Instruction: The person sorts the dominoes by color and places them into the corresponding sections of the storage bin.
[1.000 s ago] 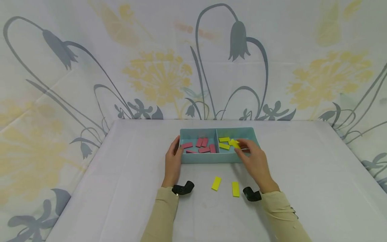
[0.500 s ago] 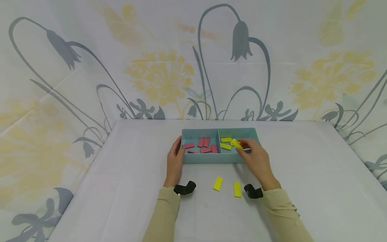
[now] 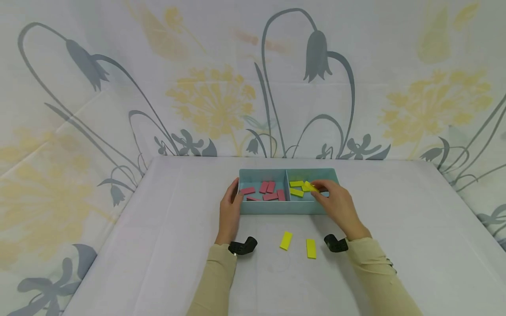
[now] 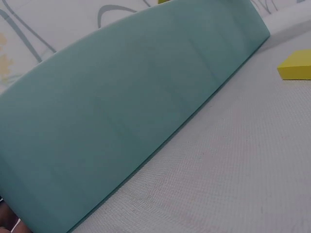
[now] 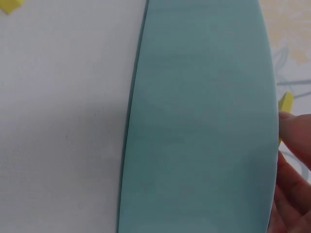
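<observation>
A light blue-green box [image 3: 264, 208] with two compartments stands on the table. My left hand [image 3: 229, 215] holds its left end, thumb at the rim and fingers along the outer wall. Over the right compartment, my right hand [image 3: 337, 205] pinches a yellow tile [image 5: 285, 103] between thumb and fingers. In the right wrist view, the box's front wall hides part of that tile and some fingers. Several yellow tiles [image 3: 296, 192] lie in the right compartment, beside the divider. The left compartment holds several red tiles [image 3: 270, 196].
Two yellow tiles lie on the white table in front of the box, one slanted tile [image 3: 286, 241] and one nearly straight tile [image 3: 311, 249] to its right. A flower-printed cloth [image 3: 221, 52] hangs behind the table.
The right hand keeps its pinch on the yellow tile over the right compartment, while its wrist swings slightly to the right. The left hand stays at the box's left end.
</observation>
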Demonstrator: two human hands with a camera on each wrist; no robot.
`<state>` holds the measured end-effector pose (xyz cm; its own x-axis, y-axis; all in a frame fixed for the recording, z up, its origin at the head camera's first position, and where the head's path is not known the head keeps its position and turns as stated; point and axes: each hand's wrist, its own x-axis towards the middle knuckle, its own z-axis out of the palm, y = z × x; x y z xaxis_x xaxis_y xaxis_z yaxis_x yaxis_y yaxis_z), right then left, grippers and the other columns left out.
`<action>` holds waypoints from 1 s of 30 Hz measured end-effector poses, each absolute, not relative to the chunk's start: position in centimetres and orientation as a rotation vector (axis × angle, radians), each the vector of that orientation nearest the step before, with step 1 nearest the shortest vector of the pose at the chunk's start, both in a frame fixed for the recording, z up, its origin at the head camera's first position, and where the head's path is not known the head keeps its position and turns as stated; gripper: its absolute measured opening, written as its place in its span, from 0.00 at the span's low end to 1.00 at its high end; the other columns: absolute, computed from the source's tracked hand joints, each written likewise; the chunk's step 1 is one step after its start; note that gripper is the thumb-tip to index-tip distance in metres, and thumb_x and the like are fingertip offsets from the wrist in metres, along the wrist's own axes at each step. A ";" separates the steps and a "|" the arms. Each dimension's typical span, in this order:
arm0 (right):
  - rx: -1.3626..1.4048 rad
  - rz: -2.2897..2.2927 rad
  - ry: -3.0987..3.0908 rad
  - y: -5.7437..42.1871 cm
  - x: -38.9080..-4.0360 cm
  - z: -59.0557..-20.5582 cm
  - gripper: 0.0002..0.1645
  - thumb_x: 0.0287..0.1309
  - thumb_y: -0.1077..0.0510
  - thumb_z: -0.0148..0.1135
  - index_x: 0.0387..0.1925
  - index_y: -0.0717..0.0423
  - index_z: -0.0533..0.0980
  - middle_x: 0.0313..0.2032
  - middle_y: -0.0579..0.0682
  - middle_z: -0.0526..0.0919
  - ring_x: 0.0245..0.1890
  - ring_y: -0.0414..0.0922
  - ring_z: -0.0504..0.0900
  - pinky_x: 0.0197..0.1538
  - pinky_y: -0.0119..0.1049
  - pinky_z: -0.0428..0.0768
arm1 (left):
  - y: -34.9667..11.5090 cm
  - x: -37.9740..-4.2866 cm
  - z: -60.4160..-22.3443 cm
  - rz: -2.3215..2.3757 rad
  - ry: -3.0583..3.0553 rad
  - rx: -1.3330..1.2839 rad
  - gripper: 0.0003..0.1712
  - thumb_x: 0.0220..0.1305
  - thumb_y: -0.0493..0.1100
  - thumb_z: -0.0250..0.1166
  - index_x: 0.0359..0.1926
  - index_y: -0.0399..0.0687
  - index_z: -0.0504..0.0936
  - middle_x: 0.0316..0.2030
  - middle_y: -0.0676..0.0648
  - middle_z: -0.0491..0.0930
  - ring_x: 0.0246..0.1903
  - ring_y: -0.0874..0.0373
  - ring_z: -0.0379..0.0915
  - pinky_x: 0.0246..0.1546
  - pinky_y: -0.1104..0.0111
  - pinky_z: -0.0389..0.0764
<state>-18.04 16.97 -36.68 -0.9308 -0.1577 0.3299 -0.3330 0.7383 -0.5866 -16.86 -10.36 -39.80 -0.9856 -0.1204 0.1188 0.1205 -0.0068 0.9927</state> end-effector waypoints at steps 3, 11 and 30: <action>0.398 0.957 -2.710 17.0 -18.4 -36.6 0.18 0.53 0.59 0.61 0.47 0.58 0.74 0.42 0.54 0.78 0.42 0.50 0.75 0.44 0.47 0.71 | -10.4 -16.8 -39.8 -2.121 -2.086 0.007 0.28 0.65 0.42 0.49 0.65 0.48 0.58 0.63 0.54 0.58 0.61 0.67 0.52 0.59 0.69 0.57; 0.435 0.885 -2.797 17.1 -19.1 -36.2 0.18 0.53 0.59 0.60 0.47 0.59 0.74 0.41 0.56 0.78 0.41 0.52 0.75 0.43 0.49 0.72 | -10.5 -16.8 -39.8 -2.133 -2.072 -0.005 0.27 0.65 0.43 0.49 0.65 0.50 0.59 0.63 0.54 0.58 0.61 0.66 0.52 0.59 0.69 0.57; 0.581 0.738 -3.105 17.7 -21.4 -35.5 0.15 0.54 0.62 0.58 0.45 0.61 0.75 0.38 0.54 0.79 0.38 0.50 0.76 0.39 0.44 0.74 | -10.4 -16.7 -39.8 -2.117 -2.096 0.019 0.27 0.65 0.47 0.50 0.65 0.51 0.59 0.62 0.55 0.59 0.61 0.65 0.53 0.57 0.70 0.59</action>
